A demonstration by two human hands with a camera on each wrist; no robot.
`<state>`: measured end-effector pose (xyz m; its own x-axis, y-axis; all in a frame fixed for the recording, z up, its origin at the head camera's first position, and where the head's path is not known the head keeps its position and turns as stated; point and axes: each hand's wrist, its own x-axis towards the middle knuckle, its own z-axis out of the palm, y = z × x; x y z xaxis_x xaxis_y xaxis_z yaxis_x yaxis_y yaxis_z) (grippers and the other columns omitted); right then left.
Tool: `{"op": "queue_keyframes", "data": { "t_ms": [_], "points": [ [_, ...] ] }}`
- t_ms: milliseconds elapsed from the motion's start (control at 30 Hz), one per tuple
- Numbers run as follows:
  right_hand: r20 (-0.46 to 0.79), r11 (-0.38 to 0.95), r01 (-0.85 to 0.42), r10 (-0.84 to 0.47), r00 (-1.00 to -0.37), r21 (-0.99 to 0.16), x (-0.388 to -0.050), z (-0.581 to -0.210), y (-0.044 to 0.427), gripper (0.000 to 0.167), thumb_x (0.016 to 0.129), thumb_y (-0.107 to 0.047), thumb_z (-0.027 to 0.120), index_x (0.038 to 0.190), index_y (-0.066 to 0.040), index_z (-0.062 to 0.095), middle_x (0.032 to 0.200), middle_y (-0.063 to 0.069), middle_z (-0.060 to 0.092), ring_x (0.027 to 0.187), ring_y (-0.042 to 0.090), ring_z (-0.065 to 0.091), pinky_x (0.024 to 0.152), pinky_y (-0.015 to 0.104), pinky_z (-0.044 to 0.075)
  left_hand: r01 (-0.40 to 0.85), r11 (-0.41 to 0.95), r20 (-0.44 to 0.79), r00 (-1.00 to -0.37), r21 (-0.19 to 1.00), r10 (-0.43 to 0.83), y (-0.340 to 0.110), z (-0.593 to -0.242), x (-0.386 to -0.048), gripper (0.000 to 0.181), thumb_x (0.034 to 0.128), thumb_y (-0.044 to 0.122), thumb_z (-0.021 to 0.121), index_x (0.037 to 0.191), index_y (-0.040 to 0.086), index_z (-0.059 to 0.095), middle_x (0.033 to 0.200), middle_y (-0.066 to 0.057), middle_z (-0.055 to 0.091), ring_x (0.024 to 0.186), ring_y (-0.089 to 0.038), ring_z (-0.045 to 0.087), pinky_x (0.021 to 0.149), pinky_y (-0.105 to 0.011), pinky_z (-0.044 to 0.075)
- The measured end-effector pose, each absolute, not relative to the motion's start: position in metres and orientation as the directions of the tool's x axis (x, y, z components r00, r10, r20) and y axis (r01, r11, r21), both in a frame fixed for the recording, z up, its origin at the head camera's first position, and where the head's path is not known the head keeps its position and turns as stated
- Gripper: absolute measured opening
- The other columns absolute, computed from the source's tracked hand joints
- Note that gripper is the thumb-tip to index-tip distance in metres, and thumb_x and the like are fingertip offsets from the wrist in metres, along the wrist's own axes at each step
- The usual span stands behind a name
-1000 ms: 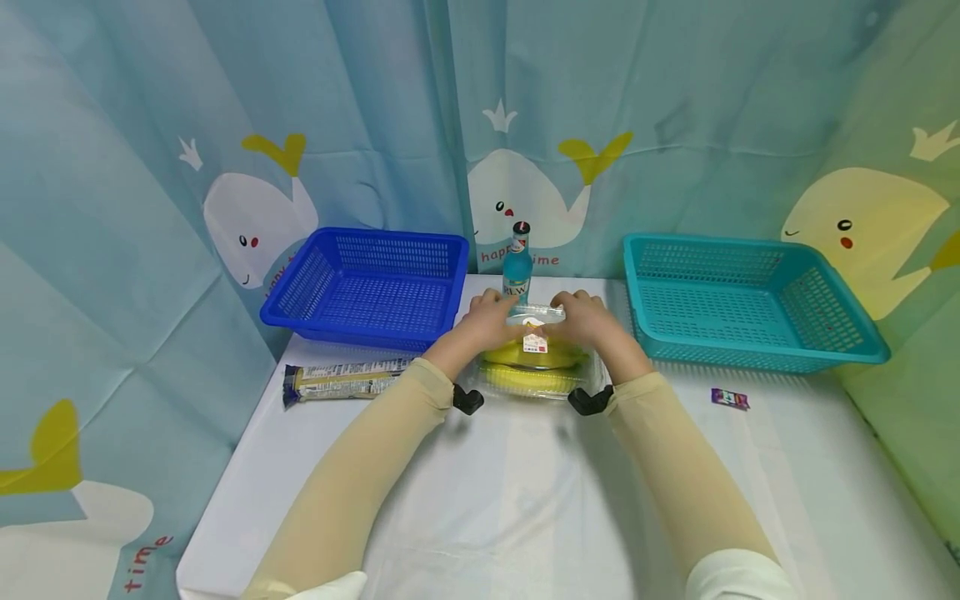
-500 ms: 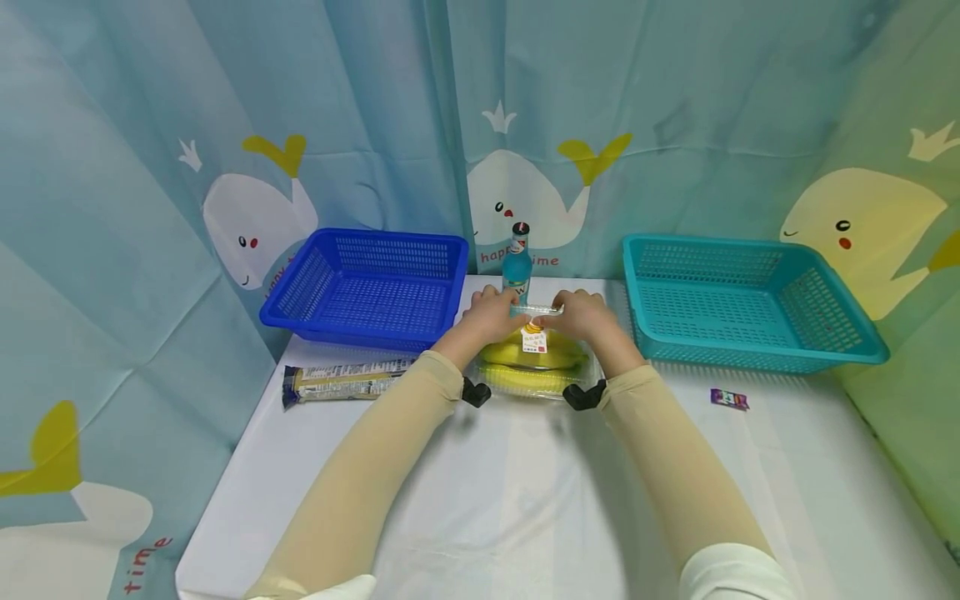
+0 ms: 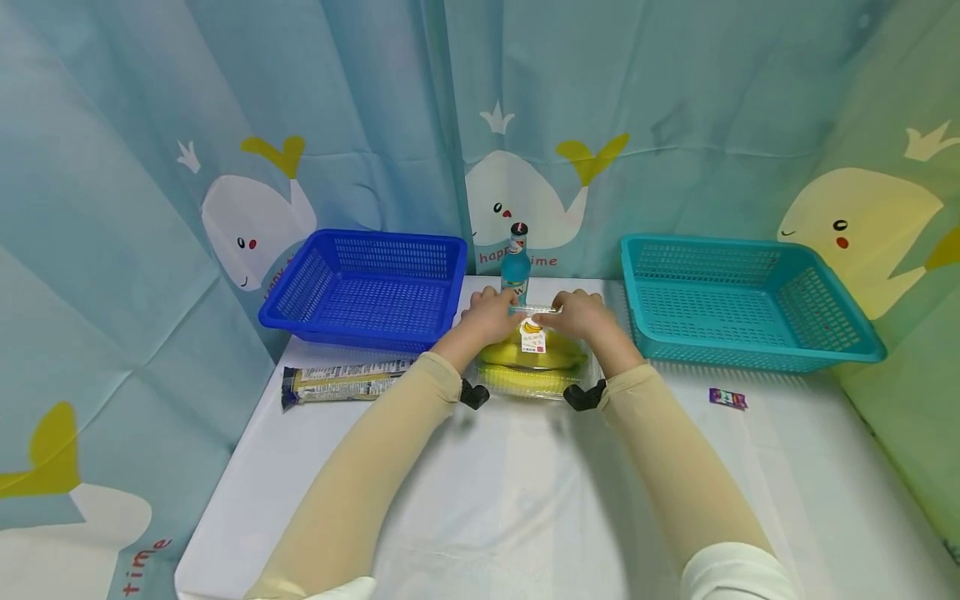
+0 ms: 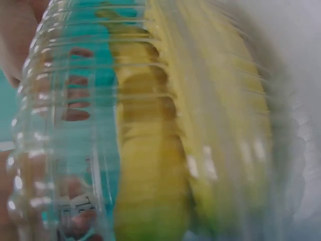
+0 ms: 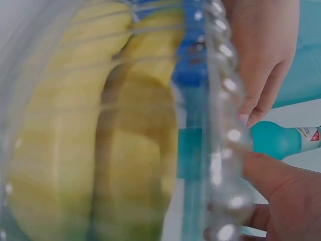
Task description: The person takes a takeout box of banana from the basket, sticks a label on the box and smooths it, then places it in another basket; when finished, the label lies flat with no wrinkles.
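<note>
A clear plastic clamshell box lies on the white table, with yellow bananas inside and a banana label on its lid. My left hand grips the far left part of the box, thumb on top. On the far right part my right hand does likewise. Seen from the right wrist, the right hand's thumb lies against the ridged edge, and its fingers show through the plastic. Just behind the box stands a blue bottle, its lower part partly hidden by the left hand and box.
A dark blue basket stands at the back left, a teal basket at the back right. One long snack packet lies in front of the blue one. A small purple wrapped sweet lies before the teal one.
Both thumbs have come closer together on the lid, and the wrists have shifted slightly inward. The label has tilted a little and more of it shows. The last half second shows hardly any movement.
</note>
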<state>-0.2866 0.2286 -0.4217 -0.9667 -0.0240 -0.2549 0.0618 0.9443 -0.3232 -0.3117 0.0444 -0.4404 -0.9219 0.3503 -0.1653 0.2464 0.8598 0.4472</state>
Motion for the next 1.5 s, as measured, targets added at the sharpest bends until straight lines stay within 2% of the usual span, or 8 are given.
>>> {"op": "queue_keyframes", "data": {
  "t_ms": [233, 400, 567, 800, 967, 1167, 1367, 1500],
  "points": [
    [-0.189, 0.92, 0.003, -0.077, -0.979, -0.393, -0.28, -0.421, 0.234, 0.066, 0.095, -0.055, 0.057, 0.133, 0.0, 0.056, 0.134, 0.026, 0.052, 0.122, 0.044, 0.047, 0.1, 0.058, 0.044, 0.244, 0.833, -0.127, -0.929, 0.496, 0.348, 0.039, -0.446, -0.31, 0.042, 0.1043, 0.038, 0.047, 0.146, 0.032, 0.046, 0.15, -0.005, 0.039, 0.139, -0.03, 0.034, 0.108, -0.054, 0.038],
    [-0.13, 0.872, -0.038, -0.116, -0.985, -0.489, -0.268, -0.424, 0.243, 0.062, 0.099, -0.044, 0.055, 0.14, 0.002, 0.049, 0.144, 0.028, 0.044, 0.132, 0.044, 0.044, 0.109, 0.059, 0.039, 0.294, 0.76, -0.041, -0.921, 0.579, 0.387, 0.027, -0.447, -0.302, 0.048, 0.104, 0.032, 0.049, 0.151, 0.027, 0.042, 0.16, -0.009, 0.029, 0.149, -0.033, 0.025, 0.117, -0.056, 0.029],
    [-0.073, 0.823, -0.054, -0.115, -0.991, -0.565, -0.251, -0.435, 0.252, 0.067, 0.1, -0.046, 0.052, 0.149, -0.001, 0.038, 0.154, 0.026, 0.034, 0.143, 0.043, 0.032, 0.115, 0.06, 0.03, 0.288, 0.662, 0.019, -0.924, 0.692, 0.382, 0.011, -0.453, -0.285, 0.055, 0.1034, 0.039, 0.048, 0.155, 0.023, 0.035, 0.165, -0.011, 0.018, 0.153, -0.032, 0.015, 0.12, -0.057, 0.022],
    [0.024, 0.735, -0.049, -0.044, -0.999, -0.677, -0.218, -0.446, 0.257, 0.068, 0.102, -0.042, 0.05, 0.155, -0.006, 0.027, 0.161, 0.023, 0.025, 0.148, 0.044, 0.023, 0.117, 0.063, 0.024, 0.224, 0.581, 0.047, -0.952, 0.783, 0.303, -0.005, -0.469, -0.262, 0.06, 0.1027, 0.047, 0.046, 0.157, 0.031, 0.027, 0.167, -0.008, 0.014, 0.152, -0.036, 0.019, 0.116, -0.063, 0.026],
    [0.019, 0.662, 0.013, 0.041, -0.999, -0.749, -0.199, -0.458, 0.262, 0.072, 0.103, -0.045, 0.047, 0.159, -0.012, 0.018, 0.163, 0.022, 0.017, 0.148, 0.046, 0.021, 0.115, 0.066, 0.024, 0.201, 0.509, 0.061, -0.959, 0.837, 0.278, -0.009, -0.478, -0.25, 0.062, 0.1026, 0.047, 0.045, 0.158, 0.032, 0.022, 0.167, -0.009, 0.013, 0.151, -0.038, 0.019, 0.116, -0.064, 0.024],
    [0.002, 0.499, 0.052, 0.106, -0.994, -0.865, -0.187, -0.469, 0.259, 0.073, 0.103, -0.043, 0.046, 0.16, -0.016, 0.011, 0.166, 0.018, 0.011, 0.15, 0.043, 0.019, 0.12, 0.059, 0.021, 0.195, 0.461, 0.088, -0.966, 0.866, 0.243, -0.014, -0.49, -0.244, 0.065, 0.103, 0.045, 0.046, 0.16, 0.028, 0.018, 0.167, -0.008, 0.014, 0.152, -0.036, 0.018, 0.118, -0.063, 0.021],
    [-0.039, 0.427, 0.091, 0.13, -0.991, -0.9, -0.184, -0.476, 0.257, 0.073, 0.105, -0.038, 0.046, 0.161, -0.016, 0.005, 0.167, 0.011, 0.008, 0.151, 0.041, 0.019, 0.121, 0.057, 0.021, 0.147, 0.435, 0.06, -0.976, 0.888, 0.208, -0.015, -0.499, -0.243, 0.068, 0.1018, 0.049, 0.045, 0.16, 0.027, 0.017, 0.167, -0.008, 0.016, 0.152, -0.035, 0.018, 0.118, -0.063, 0.02],
    [-0.071, 0.415, 0.123, 0.138, -0.988, -0.901, -0.184, -0.479, 0.258, 0.076, 0.104, -0.042, 0.045, 0.161, -0.016, 0.002, 0.168, 0.009, 0.005, 0.151, 0.039, 0.02, 0.12, 0.057, 0.023, 0.119, 0.427, 0.04, -0.981, 0.896, 0.19, -0.014, -0.502, -0.243, 0.071, 0.101, 0.052, 0.045, 0.16, 0.026, 0.016, 0.166, -0.007, 0.017, 0.152, -0.033, 0.018, 0.119, -0.061, 0.019]
  ]
}}
